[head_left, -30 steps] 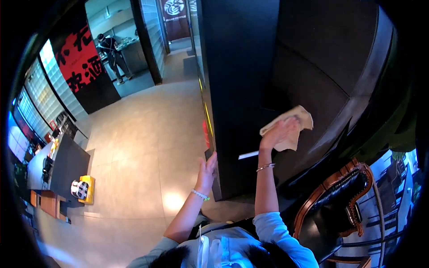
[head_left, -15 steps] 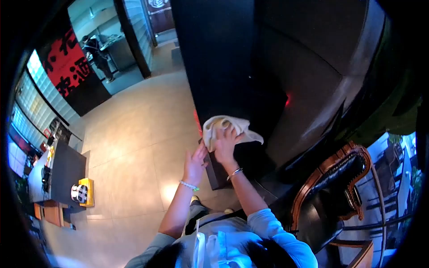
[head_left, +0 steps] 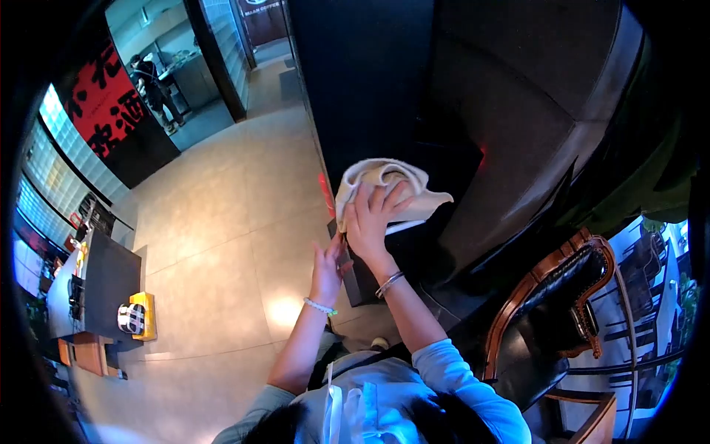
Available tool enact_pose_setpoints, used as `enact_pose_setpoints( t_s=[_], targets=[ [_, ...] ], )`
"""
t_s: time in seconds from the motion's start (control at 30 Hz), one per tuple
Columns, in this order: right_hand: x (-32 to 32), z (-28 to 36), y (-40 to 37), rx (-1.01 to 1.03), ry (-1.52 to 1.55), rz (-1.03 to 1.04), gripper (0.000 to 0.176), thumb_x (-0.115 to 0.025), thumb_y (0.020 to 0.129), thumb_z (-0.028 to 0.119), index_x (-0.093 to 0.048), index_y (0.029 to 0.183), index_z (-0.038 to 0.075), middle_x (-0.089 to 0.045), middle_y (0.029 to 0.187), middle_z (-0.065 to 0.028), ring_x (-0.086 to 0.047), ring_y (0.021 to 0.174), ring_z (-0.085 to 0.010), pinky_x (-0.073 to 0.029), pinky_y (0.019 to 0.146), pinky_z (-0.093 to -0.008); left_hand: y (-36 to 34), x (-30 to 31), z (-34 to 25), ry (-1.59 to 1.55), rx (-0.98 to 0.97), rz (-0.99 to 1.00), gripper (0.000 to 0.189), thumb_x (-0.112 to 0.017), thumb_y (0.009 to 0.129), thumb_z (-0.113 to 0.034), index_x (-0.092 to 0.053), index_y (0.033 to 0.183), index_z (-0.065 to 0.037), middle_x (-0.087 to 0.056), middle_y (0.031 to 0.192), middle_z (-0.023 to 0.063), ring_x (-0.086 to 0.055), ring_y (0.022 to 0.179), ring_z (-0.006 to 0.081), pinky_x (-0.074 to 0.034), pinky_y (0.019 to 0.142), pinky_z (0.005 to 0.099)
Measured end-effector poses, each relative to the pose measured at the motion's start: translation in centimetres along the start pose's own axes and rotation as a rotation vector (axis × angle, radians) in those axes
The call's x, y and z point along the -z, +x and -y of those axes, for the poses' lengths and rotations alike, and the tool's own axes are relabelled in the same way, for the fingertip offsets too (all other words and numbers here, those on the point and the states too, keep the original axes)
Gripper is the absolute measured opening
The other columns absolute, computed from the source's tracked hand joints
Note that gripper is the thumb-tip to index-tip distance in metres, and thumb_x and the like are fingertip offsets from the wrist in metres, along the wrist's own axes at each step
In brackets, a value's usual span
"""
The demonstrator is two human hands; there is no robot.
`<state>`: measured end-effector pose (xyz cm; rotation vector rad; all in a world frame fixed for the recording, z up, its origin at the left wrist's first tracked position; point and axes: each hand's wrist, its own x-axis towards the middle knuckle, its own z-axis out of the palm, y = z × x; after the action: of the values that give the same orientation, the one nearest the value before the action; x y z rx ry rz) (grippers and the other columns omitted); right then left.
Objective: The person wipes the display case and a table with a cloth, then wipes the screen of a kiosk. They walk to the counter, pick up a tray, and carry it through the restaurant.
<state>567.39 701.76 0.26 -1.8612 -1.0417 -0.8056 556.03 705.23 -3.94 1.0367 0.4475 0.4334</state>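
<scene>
A pale cream cloth [head_left: 433, 201], folded and bunched, lies on the dark surface [head_left: 451, 159] in front of me. My right hand [head_left: 370, 226] is on top of it, fingers bent and pressed into the folds. My left hand [head_left: 326, 272] is just to the left and nearer to me, at the surface's near left edge. Its thumb stands apart from the fingers, whose tips reach toward the lower corner of the cloth.
A carved wooden armchair [head_left: 532, 311] with dark upholstery stands close on my right. Tiled floor [head_left: 222, 229] stretches to the left, toward a dark counter [head_left: 115, 281] with a yellow box [head_left: 150, 314] beside it. A person [head_left: 151, 89] stands in the far doorway.
My right hand and the cloth have moved forward, away from me, and the cloth has bunched up higher. My left hand has stayed near the edge.
</scene>
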Motion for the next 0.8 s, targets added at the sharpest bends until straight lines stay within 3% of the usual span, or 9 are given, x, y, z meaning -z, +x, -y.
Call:
enact_pose_setpoints(
  t_s=[0.2, 0.27, 0.33, 0.47, 0.57, 0.67, 0.73, 0.77, 0.8],
  targets=[
    [1.9, 0.7, 5.0, 0.176, -0.151, -0.090, 0.035, -0.040, 0.078, 0.025, -0.044, 0.108, 0.006, -0.030, 0.117, -0.0201, -0.004, 0.119, -0.0464, 0.002, 0.088, -0.0614, -0.2, 0.2, -0.6, -0.007, -0.006, 0.050, 0.066, -0.014, 0.081, -0.057, -0.020, 0.129, -0.013, -0.021, 0.133, 0.0013, -0.016, 0.123, 0.0177, -0.019, 0.094, 0.0387],
    [4.3, 1.9, 9.2, 0.275, -0.232, -0.150, 0.035, -0.038, 0.080, 0.027, -0.046, 0.108, 0.008, -0.030, 0.120, -0.0191, -0.005, 0.121, -0.0434, 0.002, 0.090, -0.0597, -0.4, 0.3, -0.8, 0.006, -0.016, 0.108, 0.067, -0.011, 0.080, -0.059, -0.020, 0.129, -0.015, -0.013, 0.136, -0.0032, -0.008, 0.125, 0.0172, -0.007, 0.098, 0.0440],
    [7.0, 3.5, 14.8, 0.286, -0.206, -0.205, 0.039, -0.041, 0.079, 0.035, -0.045, 0.115, 0.021, -0.029, 0.127, -0.0130, -0.009, 0.121, -0.0379, 0.001, 0.089, -0.0622, 0.0, 1.3, -0.4, -0.007, -0.033, 0.177, 0.066, -0.011, 0.080, -0.059, -0.018, 0.130, -0.015, -0.012, 0.136, -0.0009, -0.005, 0.126, 0.0200, -0.003, 0.097, 0.0466],
    [12.7, 7.7, 26.9, 0.346, -0.318, -0.338, 0.046, -0.037, 0.082, 0.035, -0.031, 0.125, 0.020, -0.019, 0.133, -0.0114, -0.009, 0.122, -0.0376, -0.010, 0.087, -0.0611, 0.0, 1.4, -1.9, 0.052, 0.038, 0.214, 0.063, -0.012, 0.084, -0.052, -0.015, 0.130, -0.009, -0.011, 0.136, 0.0054, -0.007, 0.125, 0.0204, -0.003, 0.100, 0.0374],
    [14.6, 9.9, 32.3, 0.402, -0.302, -0.426, 0.047, -0.031, 0.084, 0.037, -0.026, 0.127, 0.019, -0.016, 0.134, -0.0101, -0.009, 0.123, -0.0361, -0.007, 0.091, -0.0585, 0.4, 2.2, -2.7, 0.264, 0.031, 0.224, 0.071, -0.010, 0.078, -0.061, -0.021, 0.129, -0.012, -0.020, 0.134, 0.0047, -0.016, 0.123, 0.0217, -0.004, 0.097, 0.0440],
    [12.7, 9.9, 30.3, 0.308, -0.565, -0.326, 0.050, -0.037, 0.082, 0.034, -0.024, 0.127, 0.019, -0.012, 0.135, -0.0094, -0.005, 0.123, -0.0376, -0.002, 0.091, -0.0586, 0.6, 3.1, -4.3, 0.291, 0.078, 0.316, 0.067, -0.017, 0.080, -0.058, -0.024, 0.128, -0.011, -0.023, 0.132, 0.0049, -0.019, 0.122, 0.0191, -0.009, 0.097, 0.0424],
    [9.7, 10.4, 24.4, 0.397, -0.364, -0.323, 0.049, -0.044, 0.077, 0.030, -0.032, 0.124, 0.021, -0.015, 0.134, -0.0094, -0.009, 0.121, -0.0402, -0.003, 0.091, -0.0601, 1.7, 3.7, -5.2, 0.233, 0.233, 0.375, 0.058, -0.026, 0.083, -0.046, -0.028, 0.125, -0.006, -0.026, 0.130, 0.0069, -0.021, 0.121, 0.0178, -0.013, 0.097, 0.0348],
    [8.3, 10.5, 20.6, 0.383, -0.428, -0.203, 0.046, -0.048, 0.075, 0.029, -0.039, 0.119, 0.022, -0.023, 0.130, -0.0093, -0.014, 0.119, -0.0404, -0.005, 0.091, -0.0603, 2.2, 4.1, -5.7, 0.208, 0.310, 0.400, 0.053, -0.030, 0.085, -0.040, -0.030, 0.124, -0.004, -0.028, 0.129, 0.0079, -0.022, 0.121, 0.0172, -0.015, 0.098, 0.0309],
    [7.4, 10.5, 18.0, 0.368, -0.486, -0.084, 0.044, -0.052, 0.072, 0.029, -0.045, 0.115, 0.023, -0.031, 0.125, -0.0093, -0.020, 0.116, -0.0406, -0.007, 0.091, -0.0605, 1.6, 4.4, -7.2, 0.235, 0.368, 0.443, 0.053, -0.034, 0.083, -0.043, -0.032, 0.124, -0.010, -0.030, 0.128, 0.0061, -0.024, 0.119, 0.0174, -0.018, 0.096, 0.0361]
  ],
)
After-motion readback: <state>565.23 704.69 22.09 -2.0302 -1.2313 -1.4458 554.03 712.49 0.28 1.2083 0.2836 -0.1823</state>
